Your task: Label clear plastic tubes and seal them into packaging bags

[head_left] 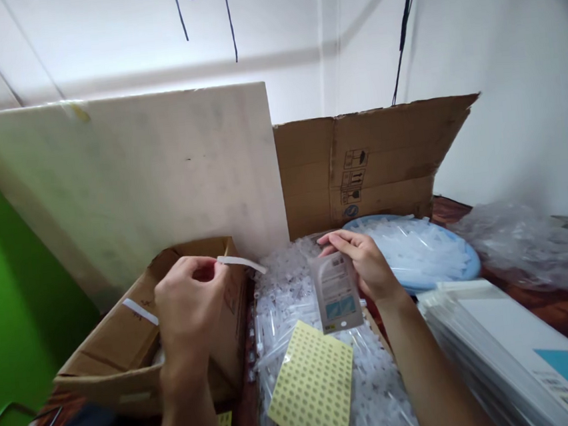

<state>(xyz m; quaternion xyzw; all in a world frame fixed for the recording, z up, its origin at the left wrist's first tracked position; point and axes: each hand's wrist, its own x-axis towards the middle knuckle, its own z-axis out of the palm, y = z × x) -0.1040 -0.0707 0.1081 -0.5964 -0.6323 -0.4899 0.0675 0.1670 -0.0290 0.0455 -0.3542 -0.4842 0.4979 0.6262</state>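
My left hand (189, 296) is closed in a pinch on one end of a thin white strip (241, 262), whose other end points right. Between the thumb and fingers of my right hand (361, 259) hangs a small grey printed packet (338, 295) with a blue picture and a round hole near its lower edge. Under both hands lies a heap of clear plastic tubes (286, 306) in a box. On that heap rests a yellow sheet of round dot stickers (313, 384), just below the packet.
An open cardboard box (110, 337) stands left, with a white strip on its flap. At right are a blue basin (462, 259) of clear plastic pieces, a stack of printed packages (518, 344) and crumpled plastic film (533, 242). A cardboard panel (384, 163) stands behind.
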